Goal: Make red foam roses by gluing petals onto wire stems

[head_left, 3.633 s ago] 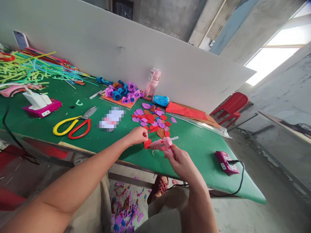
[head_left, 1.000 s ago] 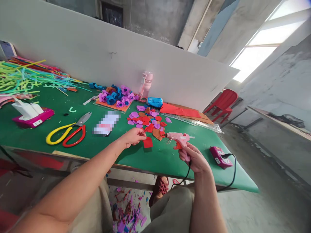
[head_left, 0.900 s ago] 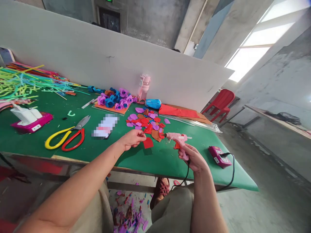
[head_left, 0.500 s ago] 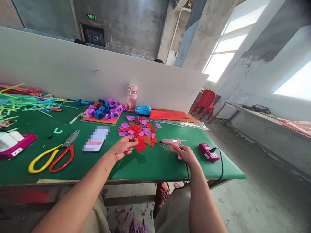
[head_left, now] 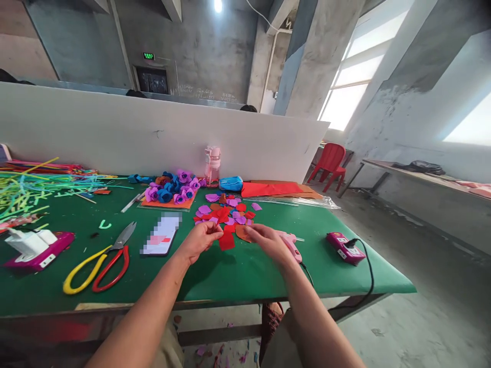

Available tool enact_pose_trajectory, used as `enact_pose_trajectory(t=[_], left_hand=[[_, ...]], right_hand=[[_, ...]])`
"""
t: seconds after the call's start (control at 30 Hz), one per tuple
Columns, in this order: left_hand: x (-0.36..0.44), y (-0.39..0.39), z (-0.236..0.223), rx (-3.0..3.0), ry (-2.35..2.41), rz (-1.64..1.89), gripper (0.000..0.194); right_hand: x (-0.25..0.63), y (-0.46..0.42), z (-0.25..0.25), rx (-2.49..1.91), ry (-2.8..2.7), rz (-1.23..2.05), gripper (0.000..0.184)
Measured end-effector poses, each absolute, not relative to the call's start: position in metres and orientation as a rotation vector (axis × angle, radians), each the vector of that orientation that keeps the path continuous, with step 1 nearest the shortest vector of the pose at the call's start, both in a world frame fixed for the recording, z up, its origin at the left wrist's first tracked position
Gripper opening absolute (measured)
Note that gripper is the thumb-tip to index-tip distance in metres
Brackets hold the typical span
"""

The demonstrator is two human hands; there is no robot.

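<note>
My left hand (head_left: 201, 240) is closed in a pinch on a small piece of red paper (head_left: 222, 214) that rises above the fingertips. My right hand (head_left: 270, 243) reaches leftward with its fingers stretched out, holding nothing that I can see. Its fingertips are over a brown paper petal (head_left: 243, 234); contact cannot be told. A pink glue gun (head_left: 293, 246) lies on the green table just beyond the right hand, partly hidden by it. Loose purple, red and brown paper petals (head_left: 204, 209) are spread behind both hands. Under the left fingertips lies a red paper square (head_left: 227, 242).
Left of the hands are a phone (head_left: 161, 235) and large scissors (head_left: 111, 255). Finished paper flowers (head_left: 171, 186), a pink bottle (head_left: 213, 166) and a blue pouch (head_left: 230, 183) stand farther back. A corded power strip (head_left: 345, 248) is at the right; a white panel (head_left: 192, 135) bounds the back.
My right hand has let go of the glue gun and moved left toward the paper petals. The left hand keeps its pinch. The camera view has shifted slightly.
</note>
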State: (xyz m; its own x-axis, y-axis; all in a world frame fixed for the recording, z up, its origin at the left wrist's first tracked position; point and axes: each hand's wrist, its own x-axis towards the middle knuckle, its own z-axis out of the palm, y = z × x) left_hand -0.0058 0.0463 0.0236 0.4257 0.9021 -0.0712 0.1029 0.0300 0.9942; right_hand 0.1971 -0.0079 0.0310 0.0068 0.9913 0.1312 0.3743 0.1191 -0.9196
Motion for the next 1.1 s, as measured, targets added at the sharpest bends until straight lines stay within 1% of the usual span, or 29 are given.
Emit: enact_pose_trajectory(t=[0.07, 0.17, 0.27, 0.37, 0.53, 0.67, 0.77, 0.93, 1.03, 1.1], left_hand=[[-0.004, 0.046, 0.025, 1.445, 0.983, 0.777, 0.025], [-0.001, 0.044, 0.026, 1.499, 1.017, 0.769, 0.021], [0.004, 0.042, 0.025, 1.539, 1.049, 0.77, 0.019], [0.008, 0.042, 0.022, 1.53, 1.062, 0.785, 0.02], [0.015, 0.041, 0.021, 1.445, 1.012, 0.859, 0.033], [0.021, 0.037, 0.02, 1.39, 0.964, 0.951, 0.031], [0.026, 0.035, 0.018, 1.339, 0.932, 1.007, 0.03], [0.03, 0.031, 0.017, 1.287, 0.89, 0.983, 0.027], [0.03, 0.028, 0.021, 1.44, 0.943, 1.068, 0.025], [0.028, 0.025, 0.024, 1.553, 0.973, 1.106, 0.027]], right_hand=[[0.177, 0.0, 0.03, -1.317, -1.506, 1.093, 0.04], [0.166, 0.005, 0.019, -1.256, -1.417, 1.26, 0.039], [0.166, 0.005, 0.008, -1.212, -1.278, 1.361, 0.036], [0.17, 0.004, 0.006, -1.19, -1.199, 1.387, 0.032], [0.186, 0.006, 0.014, -1.163, -0.982, 1.276, 0.026], [0.197, 0.007, 0.014, -1.12, -0.745, 1.158, 0.024], [0.198, 0.007, 0.012, -1.061, -0.668, 1.113, 0.022], [0.191, 0.008, 0.01, -0.983, -0.653, 1.051, 0.028], [0.187, 0.01, 0.01, -0.948, -0.668, 1.0, 0.032], [0.184, 0.011, 0.012, -0.951, -0.681, 0.975, 0.036]])
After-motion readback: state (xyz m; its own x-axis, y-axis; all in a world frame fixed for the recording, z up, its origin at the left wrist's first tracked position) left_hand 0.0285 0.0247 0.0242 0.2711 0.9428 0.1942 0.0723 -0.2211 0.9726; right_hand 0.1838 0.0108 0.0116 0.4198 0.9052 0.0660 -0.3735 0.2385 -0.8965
